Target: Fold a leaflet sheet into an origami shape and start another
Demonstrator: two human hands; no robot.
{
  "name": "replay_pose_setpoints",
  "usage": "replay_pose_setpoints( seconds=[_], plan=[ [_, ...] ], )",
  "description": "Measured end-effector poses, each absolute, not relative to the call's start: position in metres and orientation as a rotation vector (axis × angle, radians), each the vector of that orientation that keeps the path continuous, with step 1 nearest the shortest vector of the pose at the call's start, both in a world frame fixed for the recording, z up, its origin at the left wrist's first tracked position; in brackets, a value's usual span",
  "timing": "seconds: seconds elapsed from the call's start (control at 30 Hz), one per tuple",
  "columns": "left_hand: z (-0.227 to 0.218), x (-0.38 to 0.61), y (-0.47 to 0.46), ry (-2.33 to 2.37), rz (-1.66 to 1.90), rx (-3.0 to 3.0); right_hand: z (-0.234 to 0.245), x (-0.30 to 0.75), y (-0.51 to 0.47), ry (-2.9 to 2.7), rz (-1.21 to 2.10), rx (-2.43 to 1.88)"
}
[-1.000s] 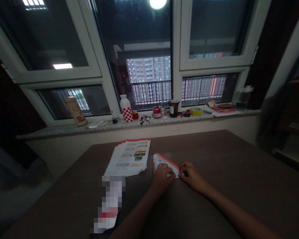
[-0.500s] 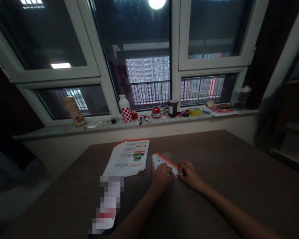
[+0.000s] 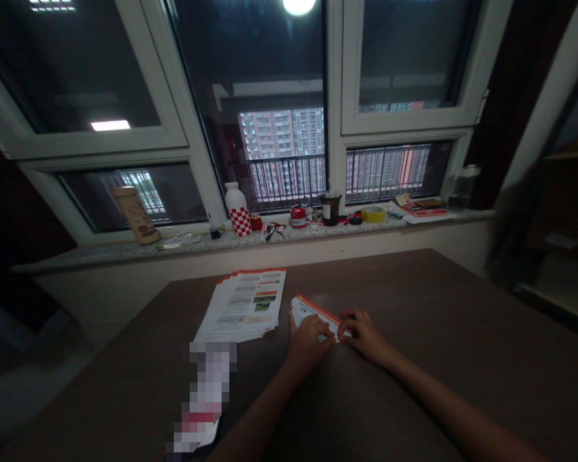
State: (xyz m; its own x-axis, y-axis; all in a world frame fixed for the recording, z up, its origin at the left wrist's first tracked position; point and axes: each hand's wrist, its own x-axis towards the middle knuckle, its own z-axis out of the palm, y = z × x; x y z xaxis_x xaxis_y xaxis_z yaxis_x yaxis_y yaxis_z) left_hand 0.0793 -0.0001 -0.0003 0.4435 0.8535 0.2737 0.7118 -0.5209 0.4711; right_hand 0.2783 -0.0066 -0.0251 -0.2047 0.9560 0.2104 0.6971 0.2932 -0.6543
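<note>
A folded sheet of printed paper with an orange strip along its upper edge lies slantwise on the dark brown table. My left hand is on its near side, thumb and fingers closed in on the paper and covering part of the print. At the sheet's right end, my right hand pinches the edge, its fingertips close to those of the left. The fingers hide the folded corner between them. To the left is a fanned stack of printed sheets with orange top edges, apart from both hands.
Nearer me on the left lies a pixelated flat object. Behind the table, a stone windowsill carries a checkered bottle, a tan tumbler, a dark drink cup, yellow tape and a clear jug.
The whole view has shifted slightly, so everything sits a little further left. Both hands stay on the folded paper, with only small finger movement at its right end.
</note>
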Motion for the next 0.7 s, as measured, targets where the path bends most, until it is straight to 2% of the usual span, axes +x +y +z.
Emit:
replay_pose_setpoints(
  seconds=[0.2, 0.7],
  plan=[
    [0.002, 0.082, -0.004, 1.376, 0.765, 2.462, -0.027, 0.279, -0.002, -1.959, 0.562, -1.496],
    [0.010, 0.078, -0.004, 1.364, 0.642, 2.444, -0.017, 0.281, -0.001, -1.935, 0.665, -1.535]
  ],
)
